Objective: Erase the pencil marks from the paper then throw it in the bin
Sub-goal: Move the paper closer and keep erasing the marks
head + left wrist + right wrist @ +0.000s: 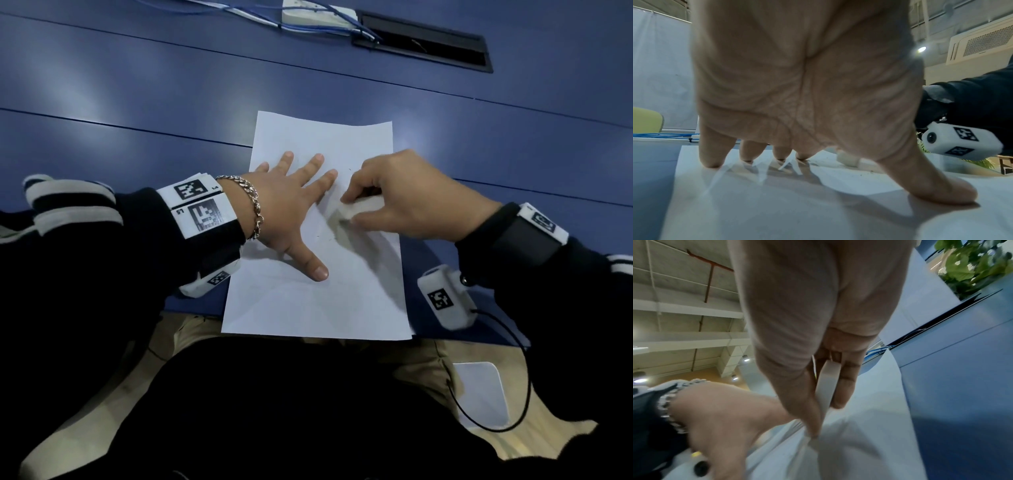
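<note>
A white sheet of paper point(322, 301) lies on the blue table point(137, 102), its near edge hanging over the table's front edge. My left hand point(294, 205) lies flat on the sheet with fingers spread, pressing it down; the same fingertips point(711, 164) stand on the paper point(777, 211). My right hand point(404, 195) pinches a white eraser point(359, 209) between thumb and fingers and holds it against the sheet's middle right. The eraser point(827, 386) shows edge-on in the right wrist view. Faint pencil specks point(329, 238) remain near it. No bin is visible.
A power strip point(318, 15) with blue cables and a black cable hatch point(424, 42) sit at the table's far side. Dark eraser crumbs point(865, 173) dot the paper. A white tablet-like object point(479, 394) lies on my lap at lower right.
</note>
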Demonstrator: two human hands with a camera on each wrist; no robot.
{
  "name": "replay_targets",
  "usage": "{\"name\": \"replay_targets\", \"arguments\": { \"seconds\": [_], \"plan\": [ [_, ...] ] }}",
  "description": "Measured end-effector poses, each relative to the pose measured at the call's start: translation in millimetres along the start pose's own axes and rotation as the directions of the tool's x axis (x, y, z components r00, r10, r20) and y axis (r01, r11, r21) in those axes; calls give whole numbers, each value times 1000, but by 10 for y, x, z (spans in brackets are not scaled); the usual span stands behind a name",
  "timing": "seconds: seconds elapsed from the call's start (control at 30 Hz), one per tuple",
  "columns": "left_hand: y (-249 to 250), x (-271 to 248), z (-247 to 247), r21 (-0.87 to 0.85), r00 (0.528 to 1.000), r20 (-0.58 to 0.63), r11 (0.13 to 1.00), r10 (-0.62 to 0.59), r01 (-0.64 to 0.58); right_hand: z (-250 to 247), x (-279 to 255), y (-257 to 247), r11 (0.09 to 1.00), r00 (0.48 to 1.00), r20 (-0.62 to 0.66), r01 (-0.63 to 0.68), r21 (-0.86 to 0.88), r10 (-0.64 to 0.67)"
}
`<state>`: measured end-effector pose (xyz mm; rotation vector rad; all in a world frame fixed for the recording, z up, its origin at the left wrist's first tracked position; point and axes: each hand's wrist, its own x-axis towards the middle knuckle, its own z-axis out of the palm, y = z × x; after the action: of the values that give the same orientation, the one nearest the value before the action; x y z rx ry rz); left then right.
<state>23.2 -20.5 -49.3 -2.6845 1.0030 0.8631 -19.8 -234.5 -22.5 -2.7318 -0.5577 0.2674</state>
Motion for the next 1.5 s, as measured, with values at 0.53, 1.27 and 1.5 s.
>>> {"name": "replay_targets", "arguments": {
  "seconds": [0.53,1.27,1.5],
  "plan": [
    [19,11,2,14,1000,-1,1000,-1,1,-83,-146,-19,1000,996,85,9,1,-9],
    [63,-20,-52,33,999,15,999,-28,28,-74,-120,-46,998,987,150,54,32,-58],
    [59,-20,-44,29,999,9,999,-31,30,-67,-77,-2,1000,999,41,16,16,-16]
  ]
}}
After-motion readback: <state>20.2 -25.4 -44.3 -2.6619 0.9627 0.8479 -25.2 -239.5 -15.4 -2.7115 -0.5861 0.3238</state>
